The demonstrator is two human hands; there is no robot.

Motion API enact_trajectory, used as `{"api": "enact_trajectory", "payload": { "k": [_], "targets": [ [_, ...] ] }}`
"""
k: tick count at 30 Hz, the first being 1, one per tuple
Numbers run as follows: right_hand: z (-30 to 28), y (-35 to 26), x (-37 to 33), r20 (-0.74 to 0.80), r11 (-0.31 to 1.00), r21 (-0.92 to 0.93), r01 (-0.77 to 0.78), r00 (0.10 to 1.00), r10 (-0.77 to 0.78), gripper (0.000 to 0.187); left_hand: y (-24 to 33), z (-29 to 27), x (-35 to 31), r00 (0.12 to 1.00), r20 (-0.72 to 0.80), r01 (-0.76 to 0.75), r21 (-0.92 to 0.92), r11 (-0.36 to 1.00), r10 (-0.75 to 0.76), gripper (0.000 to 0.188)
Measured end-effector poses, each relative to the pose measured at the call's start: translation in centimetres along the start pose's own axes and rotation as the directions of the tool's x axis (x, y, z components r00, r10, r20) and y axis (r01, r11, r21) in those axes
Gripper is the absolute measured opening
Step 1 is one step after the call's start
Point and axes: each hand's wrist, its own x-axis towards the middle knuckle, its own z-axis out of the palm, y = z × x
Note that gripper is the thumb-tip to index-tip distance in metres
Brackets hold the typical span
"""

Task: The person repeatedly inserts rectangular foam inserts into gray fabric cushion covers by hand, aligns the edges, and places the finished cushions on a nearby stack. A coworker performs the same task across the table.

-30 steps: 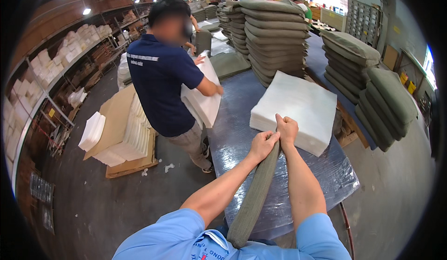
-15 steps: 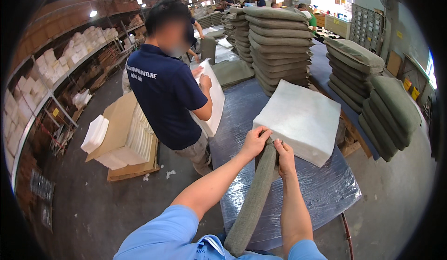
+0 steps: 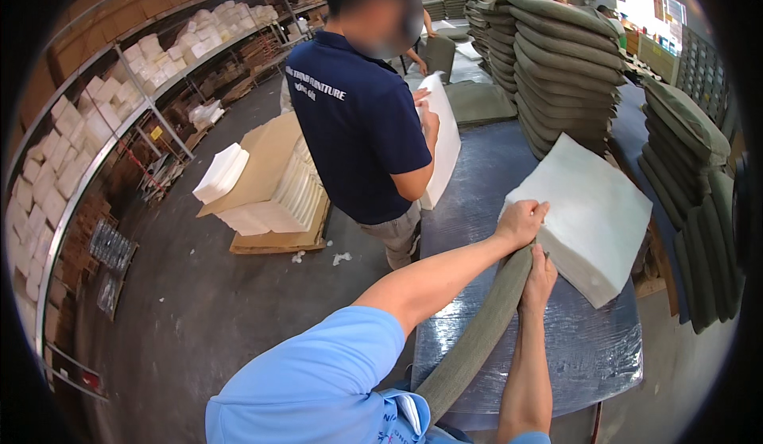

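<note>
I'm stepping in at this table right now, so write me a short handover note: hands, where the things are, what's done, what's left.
Left hand: gripping the near corner of the white foam pad together with the mouth of the olive fabric cover.
Right hand: holding the cover just below, against the pad's edge.
Pad lies flat on the plastic-wrapped table; the cover trails back toward the body.
Done: cover brought to the pad's corner.
Left: the pad is almost wholly outside the cover. Finished olive cushions are stacked behind.

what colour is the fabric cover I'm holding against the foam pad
Olive green, plain with no pattern: the fabric cover shows best in the head view, beside the white foam pad.
</note>
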Motion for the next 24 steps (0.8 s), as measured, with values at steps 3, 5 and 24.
{"api": "enact_trajectory", "payload": {
  "k": [3,5,24],
  "targets": [
    [-0.8,-0.2,1.2,-0.1,0.959,-0.21,0.191,0.971,-0.215,0.032,0.8,-1.0,-0.9,0.945,0.326,0.082,-0.11,0.991,-0.042,0.055],
    [-1.9,-0.3,2.9,-0.154,0.904,-0.365,0.221,0.944,-0.293,0.034,1.4,-0.8,-2.8,0.898,0.439,0.124,-0.236,0.964,-0.008,0.061],
    [-1.6,-0.5,10.2,-0.059,0.703,-0.693,0.158,0.96,-0.274,0.051,2.9,1.0,-7.4,0.989,0.102,0.111,-0.02,0.994,-0.109,0.055]
  ]
}}
